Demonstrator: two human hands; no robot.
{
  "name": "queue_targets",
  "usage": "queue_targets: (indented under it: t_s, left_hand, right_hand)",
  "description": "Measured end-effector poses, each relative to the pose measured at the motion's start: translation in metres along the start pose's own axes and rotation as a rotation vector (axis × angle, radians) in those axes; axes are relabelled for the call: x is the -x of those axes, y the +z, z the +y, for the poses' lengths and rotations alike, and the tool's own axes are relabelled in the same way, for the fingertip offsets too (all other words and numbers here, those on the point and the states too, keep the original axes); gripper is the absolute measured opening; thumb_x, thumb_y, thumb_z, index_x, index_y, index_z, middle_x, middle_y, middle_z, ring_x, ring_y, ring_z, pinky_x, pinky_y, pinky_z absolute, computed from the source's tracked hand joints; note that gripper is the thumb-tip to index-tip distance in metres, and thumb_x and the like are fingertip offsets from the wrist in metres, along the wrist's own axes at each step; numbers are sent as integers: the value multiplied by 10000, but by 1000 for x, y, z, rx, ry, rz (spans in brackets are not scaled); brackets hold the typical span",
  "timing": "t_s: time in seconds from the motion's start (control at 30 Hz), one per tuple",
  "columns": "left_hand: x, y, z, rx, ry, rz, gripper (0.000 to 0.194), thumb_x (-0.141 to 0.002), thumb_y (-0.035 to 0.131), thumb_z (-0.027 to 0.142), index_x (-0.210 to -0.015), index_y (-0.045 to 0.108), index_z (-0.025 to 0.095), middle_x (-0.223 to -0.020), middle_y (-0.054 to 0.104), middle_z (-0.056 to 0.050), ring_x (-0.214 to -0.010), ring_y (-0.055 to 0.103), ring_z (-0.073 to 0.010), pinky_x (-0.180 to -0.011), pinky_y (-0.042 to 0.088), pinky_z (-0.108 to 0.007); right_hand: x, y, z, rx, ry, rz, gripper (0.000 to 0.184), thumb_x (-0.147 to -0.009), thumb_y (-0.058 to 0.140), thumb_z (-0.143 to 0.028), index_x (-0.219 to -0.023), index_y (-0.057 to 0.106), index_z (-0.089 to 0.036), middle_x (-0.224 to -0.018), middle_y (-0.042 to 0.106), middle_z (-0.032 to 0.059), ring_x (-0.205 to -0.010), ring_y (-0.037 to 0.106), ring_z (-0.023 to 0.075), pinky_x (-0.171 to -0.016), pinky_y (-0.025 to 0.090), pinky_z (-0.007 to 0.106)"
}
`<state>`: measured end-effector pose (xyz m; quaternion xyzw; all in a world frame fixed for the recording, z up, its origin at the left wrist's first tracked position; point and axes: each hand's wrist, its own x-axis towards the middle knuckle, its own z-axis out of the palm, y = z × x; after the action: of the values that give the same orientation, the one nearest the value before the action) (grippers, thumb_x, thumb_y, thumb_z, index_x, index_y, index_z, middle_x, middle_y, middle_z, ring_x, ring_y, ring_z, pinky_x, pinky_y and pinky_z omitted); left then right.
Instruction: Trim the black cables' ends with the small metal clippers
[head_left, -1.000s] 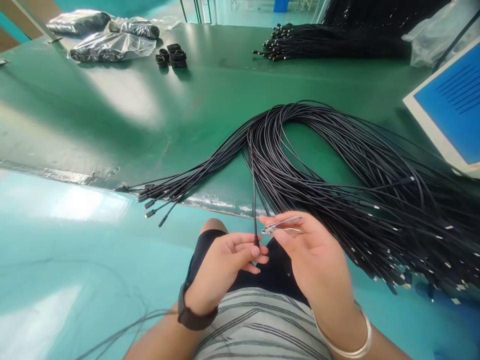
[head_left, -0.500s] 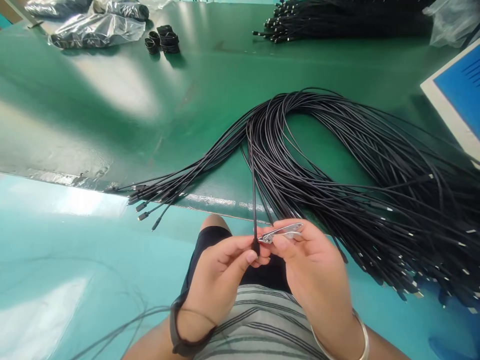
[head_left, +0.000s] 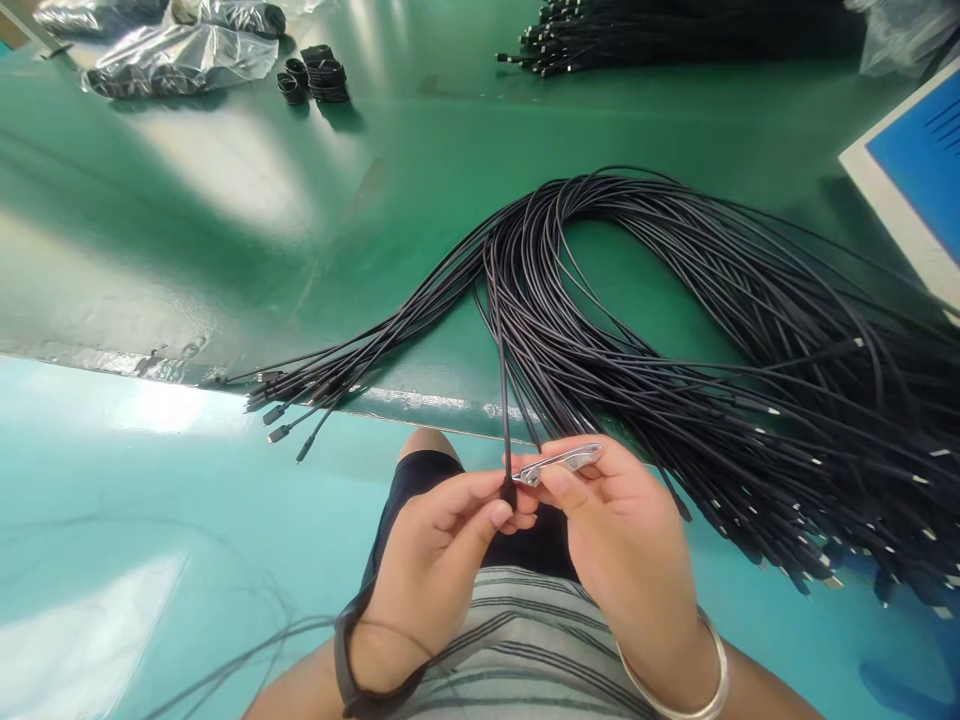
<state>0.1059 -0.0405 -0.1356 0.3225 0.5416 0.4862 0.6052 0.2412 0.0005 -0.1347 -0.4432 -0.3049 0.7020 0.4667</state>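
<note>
Between the thumb and fingers of my left hand (head_left: 442, 560) is the connector end of a black cable (head_left: 505, 390), whose cord runs up to the table. My right hand (head_left: 626, 530) is closed on a silver nail clipper (head_left: 562, 464), thumb on its lever. The clipper's jaw end touches or nearly touches the cable just above the connector; I cannot tell which. Behind my hands a large bundle of black cables (head_left: 540, 260) arches over the green table. Some connector ends (head_left: 277, 433) hang past the front edge at left.
The green table (head_left: 360, 230) has its front edge just beyond my hands. Plastic-wrapped bundles (head_left: 184, 62) and small black coils (head_left: 324, 78) lie at the back left. Another cable pile (head_left: 675, 35) is at the back right, near a blue and white box-like object (head_left: 919, 170).
The clipper's lever has been pressed down against its body. Both hands stay in nearly the same place, and the whole view has shifted slightly.
</note>
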Motion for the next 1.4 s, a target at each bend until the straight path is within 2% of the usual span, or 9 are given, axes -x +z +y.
queue_targets:
  t_s: [0.13,0.27,0.4,0.47,0.57,0.67,1.17,1.3,1.4]
  left_hand:
    - [-3,0,2,59,-41,-14,148,-854,654,141,-909,769,217,-813,759,-5,-753,694,-127,-740,566,-213]
    - [-9,-3,-2,290,-182,-125,97,-760,757,134,-846,755,180,-792,768,-24,-699,708,-135,-696,579,-232]
    - [-13,-3,-6,366,-156,-71,199,-637,832,47,-734,714,174,-705,744,13,-673,690,-108,-665,565,-196]
    - [-14,-3,-7,358,-145,-85,166,-683,810,63,-767,722,176,-749,755,2,-693,699,-118,-689,570,-219]
    - [-12,-5,-7,360,-145,-180,67,-799,733,133,-856,743,168,-843,770,-41,-740,714,-147,-737,572,-268]
    - [-10,-6,-8,367,-124,-221,73,-841,697,163,-886,755,169,-841,761,-45,-759,709,-149,-747,566,-270]
    - [-9,-6,-12,309,-78,-204,141,-871,660,146,-937,762,218,-901,772,-14,-775,721,-133,-751,580,-242]
    - [-11,-5,-11,345,-116,-197,84,-838,702,162,-900,756,179,-874,780,-38,-743,723,-138,-738,580,-248]
    - [-12,-3,-10,364,-152,-162,84,-767,768,159,-845,737,168,-825,778,-31,-709,713,-136,-711,581,-253]
  right_hand:
    - [-1,-2,1,-2,-2,44,88,-827,734,-267,-879,676,-226,-806,751,19,-646,691,161,-640,611,321]
    - [2,-4,0,-43,-10,60,110,-817,748,-286,-895,682,-245,-823,751,3,-793,730,179,-743,613,312]
    - [5,-4,-1,-39,-20,25,104,-840,723,-289,-917,666,-249,-854,737,19,-830,724,204,-703,608,323]
    - [5,-4,0,-42,-26,19,100,-849,713,-282,-924,658,-245,-864,737,26,-801,713,191,-691,600,319]
    - [3,-3,0,-58,-5,-8,106,-857,705,-290,-929,646,-237,-854,743,34,-671,667,148,-603,576,288]
    - [1,-3,1,-73,8,-37,118,-852,709,-300,-917,644,-225,-845,743,39,-613,627,130,-542,555,272]
    - [1,-3,2,7,-40,13,94,-856,704,-297,-872,655,-218,-809,739,32,-603,642,136,-535,570,276]
    - [2,-6,6,-22,-58,69,97,-854,708,-293,-906,658,-228,-830,739,29,-673,686,162,-594,586,302]
    - [4,-7,8,-29,-76,39,105,-856,707,-294,-930,658,-238,-850,740,31,-744,708,183,-637,591,313]
